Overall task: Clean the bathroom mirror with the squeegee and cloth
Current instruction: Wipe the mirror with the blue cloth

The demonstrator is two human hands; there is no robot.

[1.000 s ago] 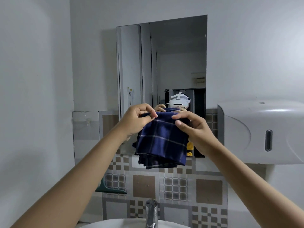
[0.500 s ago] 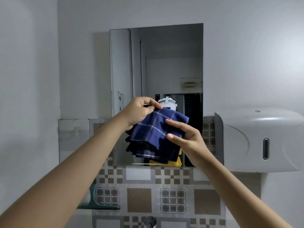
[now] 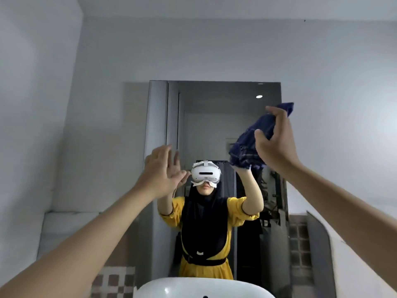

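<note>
The right hand [image 3: 277, 143] now grips the cloth [image 3: 255, 143] alone, raised to the mirror [image 3: 214, 125] top, left hand [image 3: 161, 173] released and open: wiping can start.

Head view. Your right hand [image 3: 277, 145] is raised against the upper right part of the mirror [image 3: 214, 108], its fingers [image 3: 271, 110] curled round the bunched blue checked cloth [image 3: 251, 145]. Your left hand [image 3: 160, 173] is lifted before the mirror's left side, palm forward, fingers straight and slightly spread, holding nothing. The glass reflects you in a white headset and yellow garment, both arms up. The rim of a white sink [image 3: 193, 287] lies at the bottom edge; checked tiles [image 3: 113, 280] show at lower left.
</note>
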